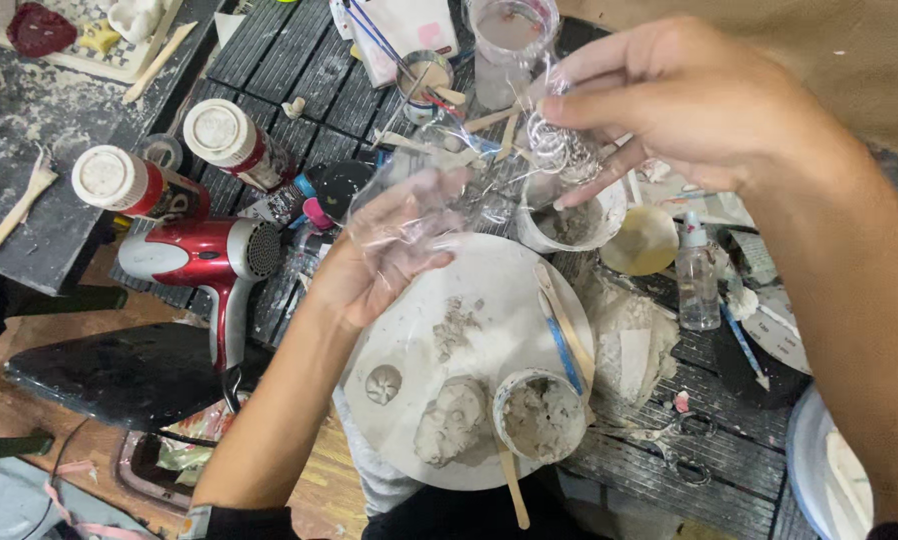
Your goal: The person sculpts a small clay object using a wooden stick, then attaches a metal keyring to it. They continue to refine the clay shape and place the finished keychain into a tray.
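Closest to the person sits a round white plate [489,275] with lumps of grey clay [451,420] on it. A small cup of grey paste [539,415] stands on the plate, with a wooden stick [514,488] beside it.

Just above the plate, the left hand [389,255] is inside a clear plastic bag [439,190]. The fingers are spread wide, so this grip is open and touches the thin film all round. The bag's long side runs from the lower left up to the upper right.

The right hand [669,95] is higher up. Its grip is closed, pinching the crinkled top end of the bag.

Further back on the dark slatted desk [299,60] lie a red hair dryer [204,255], two red bottles with white caps [174,165], and a clear jar [509,45].
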Demonstrator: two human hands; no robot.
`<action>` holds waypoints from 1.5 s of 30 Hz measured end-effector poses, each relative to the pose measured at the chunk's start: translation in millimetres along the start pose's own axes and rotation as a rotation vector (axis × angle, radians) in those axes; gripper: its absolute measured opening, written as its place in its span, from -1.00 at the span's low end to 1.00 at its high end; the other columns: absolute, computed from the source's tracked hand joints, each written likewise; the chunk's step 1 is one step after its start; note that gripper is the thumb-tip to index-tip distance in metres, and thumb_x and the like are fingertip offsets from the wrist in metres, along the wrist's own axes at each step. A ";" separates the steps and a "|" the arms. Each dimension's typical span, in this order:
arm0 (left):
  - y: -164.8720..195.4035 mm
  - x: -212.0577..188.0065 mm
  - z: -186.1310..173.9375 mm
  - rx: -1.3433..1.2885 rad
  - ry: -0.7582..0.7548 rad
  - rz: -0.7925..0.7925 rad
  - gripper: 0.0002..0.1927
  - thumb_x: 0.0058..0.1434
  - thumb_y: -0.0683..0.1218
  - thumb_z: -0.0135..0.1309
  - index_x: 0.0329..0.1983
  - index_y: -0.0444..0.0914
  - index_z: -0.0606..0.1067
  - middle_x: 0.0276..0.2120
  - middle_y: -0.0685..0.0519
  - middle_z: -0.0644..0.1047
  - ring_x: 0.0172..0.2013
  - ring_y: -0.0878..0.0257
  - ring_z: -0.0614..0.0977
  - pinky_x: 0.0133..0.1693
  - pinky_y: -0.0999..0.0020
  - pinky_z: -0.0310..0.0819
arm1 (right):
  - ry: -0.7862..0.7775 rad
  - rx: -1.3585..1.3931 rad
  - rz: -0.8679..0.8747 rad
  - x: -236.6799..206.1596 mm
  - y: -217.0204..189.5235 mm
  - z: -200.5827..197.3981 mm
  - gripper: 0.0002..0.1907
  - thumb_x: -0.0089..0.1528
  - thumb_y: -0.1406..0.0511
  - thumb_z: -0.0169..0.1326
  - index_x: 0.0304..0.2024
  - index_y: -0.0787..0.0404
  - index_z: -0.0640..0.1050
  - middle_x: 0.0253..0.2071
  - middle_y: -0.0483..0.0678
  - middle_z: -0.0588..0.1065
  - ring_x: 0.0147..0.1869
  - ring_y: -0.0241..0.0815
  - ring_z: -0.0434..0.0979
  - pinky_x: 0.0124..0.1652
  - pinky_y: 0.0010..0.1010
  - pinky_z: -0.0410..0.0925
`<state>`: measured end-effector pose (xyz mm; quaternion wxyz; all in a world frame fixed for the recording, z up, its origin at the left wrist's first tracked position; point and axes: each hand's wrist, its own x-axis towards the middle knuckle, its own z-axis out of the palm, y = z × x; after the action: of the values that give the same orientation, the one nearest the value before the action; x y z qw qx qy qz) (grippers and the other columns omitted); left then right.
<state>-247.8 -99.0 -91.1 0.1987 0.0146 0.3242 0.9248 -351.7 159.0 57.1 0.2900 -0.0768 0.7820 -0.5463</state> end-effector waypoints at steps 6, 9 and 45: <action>3.4 -2.7 5.3 0.171 -0.020 0.107 -0.48 0.33 -0.21 0.16 0.33 -0.46 0.41 0.28 -0.21 0.50 -0.01 0.20 0.61 -0.14 0.32 0.64 | 0.054 -0.169 -0.040 6.9 11.1 3.4 -0.74 0.30 0.33 0.18 0.00 0.33 0.66 -0.25 -0.01 0.62 -0.25 -0.22 0.62 -0.31 -0.27 0.53; -0.3 -0.6 14.5 0.244 0.107 0.107 -0.56 0.34 -0.17 0.15 0.25 -0.46 0.47 0.10 -0.18 0.60 -0.15 0.23 0.62 -0.29 0.37 0.62 | 0.032 0.001 -0.032 13.7 21.4 10.3 -0.78 0.30 0.35 0.17 -0.04 0.35 0.63 -0.23 -0.01 0.62 -0.23 -0.24 0.64 -0.30 -0.31 0.59; 55.2 -14.7 37.3 0.738 0.136 0.239 -0.83 0.42 -0.20 0.10 -0.07 -0.43 0.58 -0.16 -0.09 0.67 -0.15 0.18 0.76 -0.12 0.30 0.77 | 0.134 -0.548 -0.742 -2.2 35.2 58.8 -0.71 0.33 0.47 0.17 0.11 0.31 0.60 0.03 0.08 0.64 0.12 -0.11 0.67 0.13 -0.30 0.47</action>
<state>-248.2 -121.6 -26.8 0.0491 0.0615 0.6434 0.7615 -311.4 126.1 12.5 -0.0072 -0.3895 0.8344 -0.3900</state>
